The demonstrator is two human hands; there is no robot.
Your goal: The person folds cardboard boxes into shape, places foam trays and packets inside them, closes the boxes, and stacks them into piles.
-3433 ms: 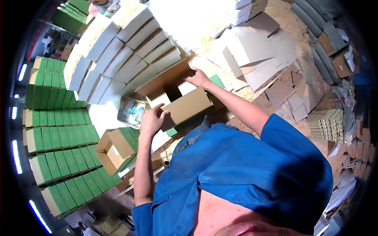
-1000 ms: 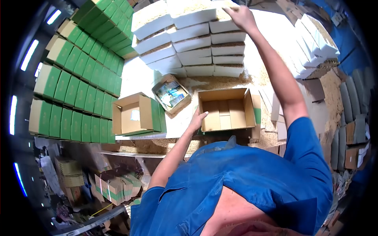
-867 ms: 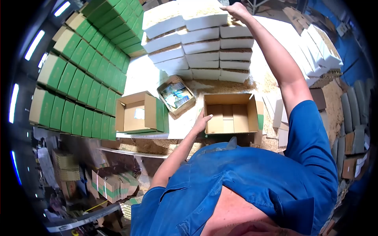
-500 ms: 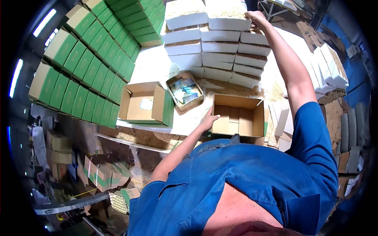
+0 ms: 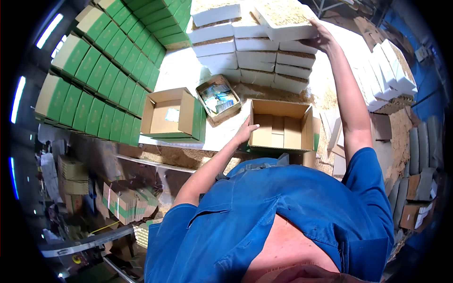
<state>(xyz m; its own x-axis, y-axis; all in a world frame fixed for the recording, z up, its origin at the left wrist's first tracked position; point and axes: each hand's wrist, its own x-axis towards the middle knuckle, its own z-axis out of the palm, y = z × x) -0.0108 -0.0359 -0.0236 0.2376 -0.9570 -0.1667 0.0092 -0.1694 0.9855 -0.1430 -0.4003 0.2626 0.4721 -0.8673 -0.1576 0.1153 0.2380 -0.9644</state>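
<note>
My right hand is closed on the right end of a white block with a grainy tan top. The block sits askew and partly lifted at the top of a stack of similar white blocks. My left hand grips the left wall of an open cardboard box, its thumb over the rim and its fingers hidden outside. No contents show in this box. Left of it stands another open box, green outside, with a small pale paper inside.
Between the boxes and the stack lies a shallow tray of blue and white packets. Green boxes are piled in rows on the left. More white blocks lean at the right. Flattened cartons stand below left.
My right hand has pulled the top white block out of line with the stack, turning and tilting it. My left hand stays on the box wall. The whole view has shifted slightly.
</note>
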